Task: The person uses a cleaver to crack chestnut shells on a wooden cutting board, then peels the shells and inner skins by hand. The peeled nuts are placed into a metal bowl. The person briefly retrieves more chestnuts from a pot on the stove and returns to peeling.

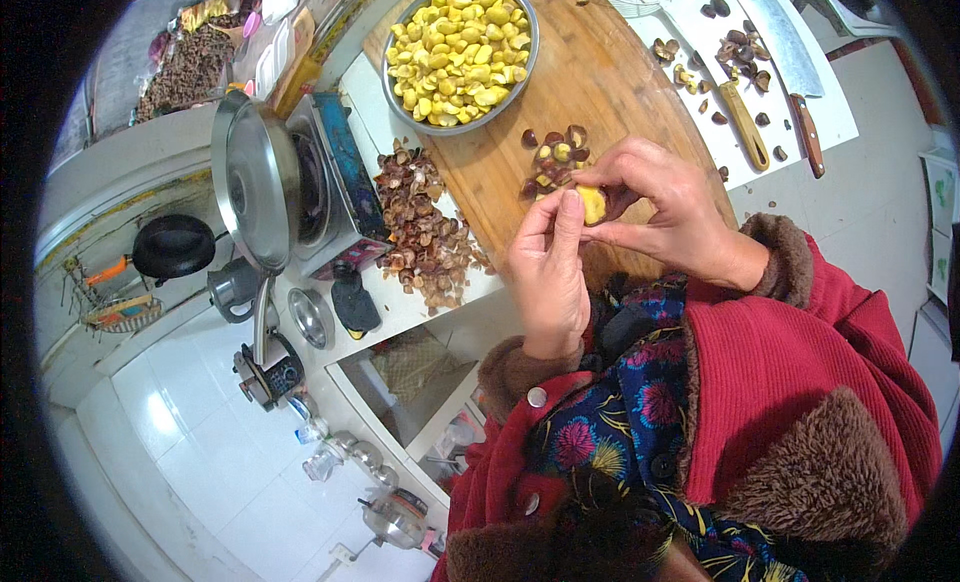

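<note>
A chestnut [592,205] with yellow flesh and part of its dark brown shell is held over the wooden cutting board [600,64]. My right hand [671,199] grips it by the shell, thumb below and fingers above. At its left edge the thumb and fingertips of my left hand [553,256] pinch it. Just beyond the fingers lies a small pile of chestnuts [553,156], some showing yellow flesh through cut shells. A round metal bowl [387,83] heaped with peeled yellow chestnuts [457,53] stands at the board's far left.
Brown shell pieces [420,222] are heaped left of the board. Beside them a lidded steel pan [259,184] sits on a gas stove [349,162]. To the right, a cleaver [787,49], a wooden-handled wire skimmer [742,124] and chestnut scraps [742,53] lie on a white surface.
</note>
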Demonstrator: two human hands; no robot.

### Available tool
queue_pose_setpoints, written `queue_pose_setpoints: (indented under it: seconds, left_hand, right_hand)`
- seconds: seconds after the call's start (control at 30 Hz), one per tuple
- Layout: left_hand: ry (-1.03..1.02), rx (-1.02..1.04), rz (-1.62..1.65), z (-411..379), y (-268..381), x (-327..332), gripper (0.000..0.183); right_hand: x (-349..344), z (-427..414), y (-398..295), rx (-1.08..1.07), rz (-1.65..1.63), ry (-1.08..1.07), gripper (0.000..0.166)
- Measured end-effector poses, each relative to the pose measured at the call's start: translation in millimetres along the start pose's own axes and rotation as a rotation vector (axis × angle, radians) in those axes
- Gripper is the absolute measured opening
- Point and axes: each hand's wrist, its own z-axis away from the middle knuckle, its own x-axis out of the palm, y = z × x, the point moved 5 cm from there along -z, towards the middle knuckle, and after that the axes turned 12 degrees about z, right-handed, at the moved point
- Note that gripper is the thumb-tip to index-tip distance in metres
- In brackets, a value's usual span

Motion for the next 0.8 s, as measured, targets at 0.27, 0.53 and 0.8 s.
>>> queue_pose_setpoints:
  seconds: [0.27,0.53,0.8]
  left_hand:
    - [0.002,0.096,-0.364,5.0,7.8,0.8,0.022]
    - [0.028,0.284,-0.684,3.0,2.3,-4.5,0.021]
    - [0.126,0.074,-0.254,4.5,-5.3,-16.4,0.022]
  right_hand:
    - [-2.3,3.7,-8.1,-0.116,0.215,0.001,0.043]
    - [12.1,13.9,-6.9,-0.169,0.278,-0.06,0.042]
    - [14.6,14.1,6.6,-0.038,-0.035,0.014,0.041]
